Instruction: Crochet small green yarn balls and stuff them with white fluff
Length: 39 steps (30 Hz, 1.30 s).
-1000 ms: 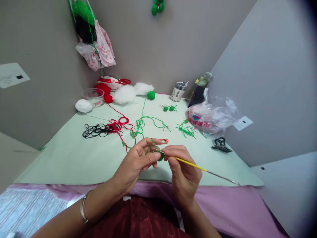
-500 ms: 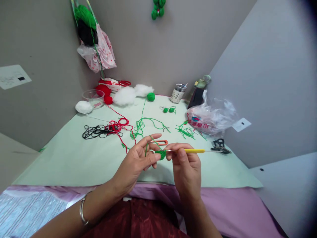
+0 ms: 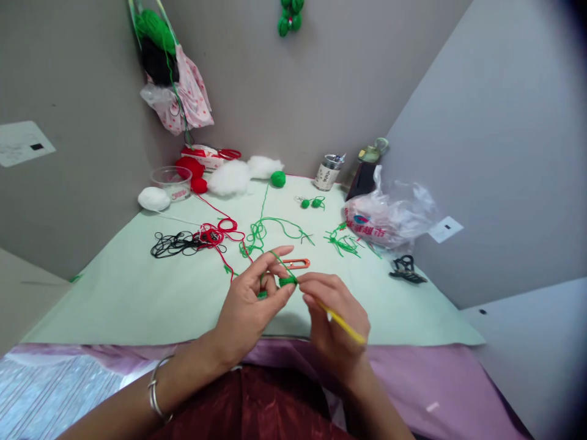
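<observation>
My left hand (image 3: 254, 296) pinches a small green crocheted piece (image 3: 288, 281) between thumb and fingers, with green yarn running up over its raised index finger. My right hand (image 3: 337, 315) is closed round a crochet hook with a yellow handle (image 3: 346, 327), which slants down to the right. Its fingertips meet the green piece, and they hide the hook's metal tip. Just behind the hands, an orange cutter-like tool (image 3: 297, 264) lies on the pale green tabletop (image 3: 156, 305).
Tangled black cord (image 3: 172, 244), red yarn (image 3: 227, 225) and green yarn (image 3: 257, 235) lie beyond my hands. White stuffing (image 3: 230, 177), a clear tub (image 3: 172, 183) and a pen can (image 3: 328, 173) stand behind. On the right are a plastic bag (image 3: 389, 217) and black clip (image 3: 407, 270).
The yellow hook has swung from level to slanting down right, and my right hand has turned with it. The green piece has shifted slightly left and tilted in my left hand.
</observation>
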Each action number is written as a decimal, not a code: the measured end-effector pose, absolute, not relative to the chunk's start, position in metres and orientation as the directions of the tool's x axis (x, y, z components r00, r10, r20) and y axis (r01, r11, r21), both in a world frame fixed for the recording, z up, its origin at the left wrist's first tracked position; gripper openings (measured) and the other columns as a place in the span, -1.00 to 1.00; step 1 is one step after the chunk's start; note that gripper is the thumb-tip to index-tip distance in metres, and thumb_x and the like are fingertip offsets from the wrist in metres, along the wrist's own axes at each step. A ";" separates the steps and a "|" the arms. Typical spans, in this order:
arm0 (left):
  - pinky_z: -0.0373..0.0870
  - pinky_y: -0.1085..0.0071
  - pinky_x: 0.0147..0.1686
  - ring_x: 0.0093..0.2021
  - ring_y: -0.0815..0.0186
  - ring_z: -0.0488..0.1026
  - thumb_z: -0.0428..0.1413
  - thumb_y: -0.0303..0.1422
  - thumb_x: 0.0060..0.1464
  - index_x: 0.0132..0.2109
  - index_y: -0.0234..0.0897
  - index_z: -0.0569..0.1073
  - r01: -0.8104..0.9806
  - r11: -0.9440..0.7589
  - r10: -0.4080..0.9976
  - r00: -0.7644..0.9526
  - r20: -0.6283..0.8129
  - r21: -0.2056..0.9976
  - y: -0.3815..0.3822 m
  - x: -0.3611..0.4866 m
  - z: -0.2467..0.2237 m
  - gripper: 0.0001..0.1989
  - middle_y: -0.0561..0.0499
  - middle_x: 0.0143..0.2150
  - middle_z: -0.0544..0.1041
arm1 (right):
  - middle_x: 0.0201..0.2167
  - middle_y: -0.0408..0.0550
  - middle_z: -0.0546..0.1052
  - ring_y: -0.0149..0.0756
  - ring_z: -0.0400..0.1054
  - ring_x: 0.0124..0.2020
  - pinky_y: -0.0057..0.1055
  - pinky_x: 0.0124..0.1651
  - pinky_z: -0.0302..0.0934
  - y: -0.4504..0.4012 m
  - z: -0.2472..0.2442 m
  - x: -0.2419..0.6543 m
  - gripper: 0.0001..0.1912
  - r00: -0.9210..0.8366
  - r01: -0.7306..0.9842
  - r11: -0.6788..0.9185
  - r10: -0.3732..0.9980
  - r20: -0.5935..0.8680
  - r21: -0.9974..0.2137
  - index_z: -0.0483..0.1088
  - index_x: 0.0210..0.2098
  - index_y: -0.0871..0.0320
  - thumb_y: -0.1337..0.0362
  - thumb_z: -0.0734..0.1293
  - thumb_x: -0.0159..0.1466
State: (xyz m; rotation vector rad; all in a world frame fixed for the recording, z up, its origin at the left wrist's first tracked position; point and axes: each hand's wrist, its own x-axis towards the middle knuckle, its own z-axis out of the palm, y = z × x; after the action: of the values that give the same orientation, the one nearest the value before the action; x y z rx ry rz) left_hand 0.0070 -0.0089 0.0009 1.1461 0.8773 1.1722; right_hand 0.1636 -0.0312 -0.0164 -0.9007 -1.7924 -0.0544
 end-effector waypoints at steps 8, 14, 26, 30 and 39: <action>0.14 0.60 -0.57 -0.59 0.63 -0.06 0.34 -0.37 0.09 0.08 -0.21 0.61 -0.522 0.402 0.862 0.494 -0.118 0.752 0.002 0.000 0.003 -0.62 0.08 -0.27 0.48 | -0.31 -0.05 0.59 -0.26 0.47 -0.31 -0.27 -0.26 0.40 -0.026 -0.019 0.158 -0.75 0.187 0.349 0.692 0.610 0.770 -0.632 0.54 -0.15 0.05 0.41 0.24 0.43; 0.33 0.54 -0.46 -0.37 0.45 0.31 0.38 -0.31 0.05 0.08 -0.12 0.62 -0.457 0.213 0.921 0.388 -0.021 0.863 -0.003 0.003 0.003 -0.58 0.04 -0.19 0.46 | -0.28 -0.08 0.60 -0.26 0.49 -0.22 -0.24 -0.12 0.42 -0.020 -0.011 0.153 -0.79 0.141 0.166 0.634 0.743 0.654 -0.756 0.57 -0.19 0.04 0.38 0.29 0.42; 0.28 0.59 -0.42 -0.60 0.66 -0.11 0.32 -0.37 0.12 -0.04 -0.18 0.68 -0.556 0.395 0.871 0.481 -0.105 0.731 0.002 -0.001 -0.002 -0.76 0.15 -0.35 0.43 | -0.35 -0.13 0.56 -0.31 0.44 -0.32 -0.29 -0.18 0.36 -0.025 -0.017 0.149 -0.74 0.223 0.269 0.649 0.677 0.702 -0.711 0.58 -0.14 0.00 0.43 0.28 0.42; 0.24 0.56 -0.40 -0.44 0.54 0.26 0.33 -0.33 0.11 0.04 -0.06 0.65 -0.431 0.208 0.913 0.409 -0.016 0.878 -0.001 -0.001 -0.002 -0.68 0.09 -0.21 0.53 | -0.30 -0.12 0.59 -0.30 0.44 -0.26 -0.31 -0.15 0.33 -0.023 -0.011 0.150 -0.79 0.185 0.045 0.584 0.792 0.582 -0.810 0.59 -0.21 0.01 0.35 0.31 0.42; 0.24 0.44 -0.03 -0.05 0.34 0.34 0.25 -0.32 0.22 0.06 0.00 0.61 -0.300 0.049 0.920 0.384 0.073 0.953 -0.002 -0.005 -0.011 -0.73 0.08 -0.06 0.55 | -0.29 -0.16 0.59 -0.44 0.36 -0.39 -0.41 -0.23 0.28 -0.018 -0.016 0.155 -0.80 0.163 -0.236 0.448 0.893 0.419 -0.862 0.57 -0.25 0.04 0.25 0.30 0.45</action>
State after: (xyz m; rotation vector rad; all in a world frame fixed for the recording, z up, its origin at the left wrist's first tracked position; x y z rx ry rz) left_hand -0.0050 -0.0018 -0.0107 1.1552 0.6891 1.0512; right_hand 0.1550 -0.0180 -0.0165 -0.7348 -1.1191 0.9178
